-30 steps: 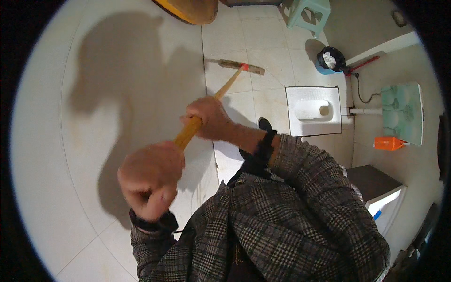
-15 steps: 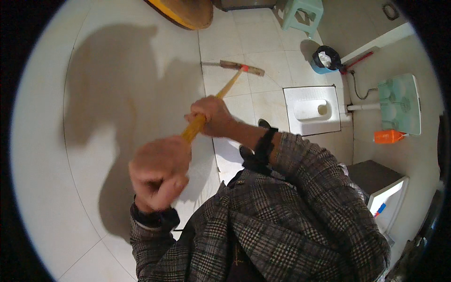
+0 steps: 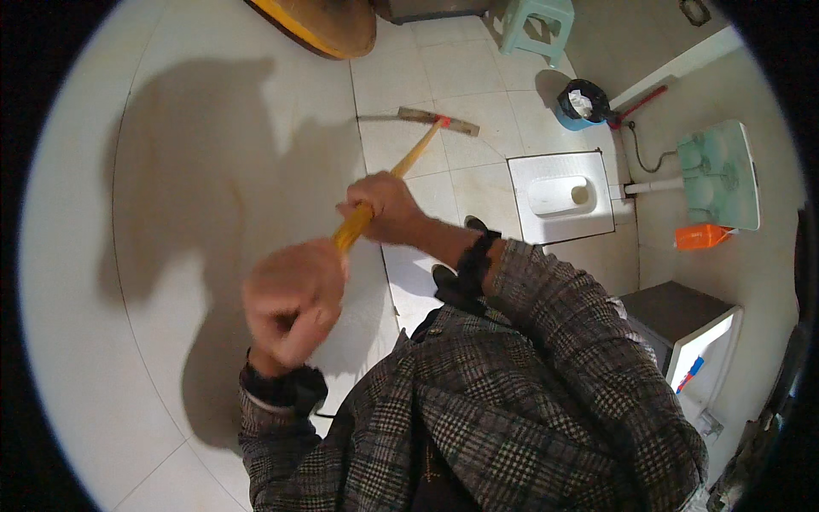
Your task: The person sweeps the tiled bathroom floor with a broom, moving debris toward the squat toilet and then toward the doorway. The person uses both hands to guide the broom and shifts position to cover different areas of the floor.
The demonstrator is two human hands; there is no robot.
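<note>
A long-handled floor squeegee (image 3: 415, 159) slants away from me, its yellow handle running up to a red joint and a narrow flat bar. That bar rests on the floor tiles ahead. Closed round the top end of the handle is my left hand (image 3: 294, 294), slightly blurred and nearest to me. Farther down the handle, my right hand (image 3: 388, 206) wraps it with its fingers closed. Dark bands sit at both wrists.
On the right a white squat toilet (image 3: 561, 195) is set into the floor. Beyond it stand a blue bin (image 3: 582, 107) with a black liner and a green stool (image 3: 537, 30). An orange bottle (image 3: 701, 236) and a dark-topped cabinet (image 3: 678, 317) are along the right wall.
The view has shifted slightly, with the room moving a little left in the picture. My left hand is marginally higher and farther right. Both hands keep their hold on the floor squeegee.
</note>
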